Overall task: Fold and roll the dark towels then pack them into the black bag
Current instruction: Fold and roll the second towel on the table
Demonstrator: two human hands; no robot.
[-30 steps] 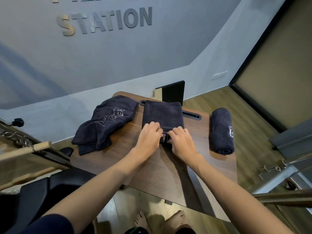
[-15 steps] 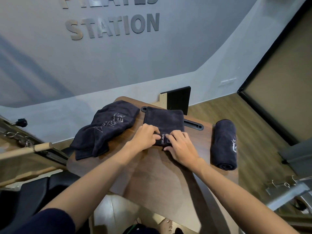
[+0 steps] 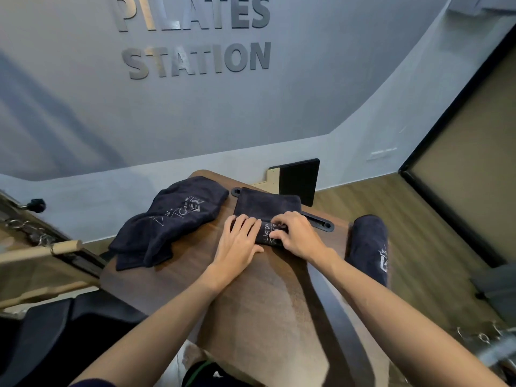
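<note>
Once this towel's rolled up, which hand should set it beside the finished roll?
Right, probably. The right hand already grips the half-rolled towel, and the finished roll lies on its side, clear of the left hand.

I am looking into a Pilates studio: raised metal letters [image 3: 195, 37] on the grey wall spell "PILATES STATION". Exercise apparatus with a wooden bar [image 3: 42, 250], chains and black padding [image 3: 55, 331] stands at left, and branded dark towels [image 3: 173, 222] lie on the wooden surface [image 3: 265, 303].
</note>
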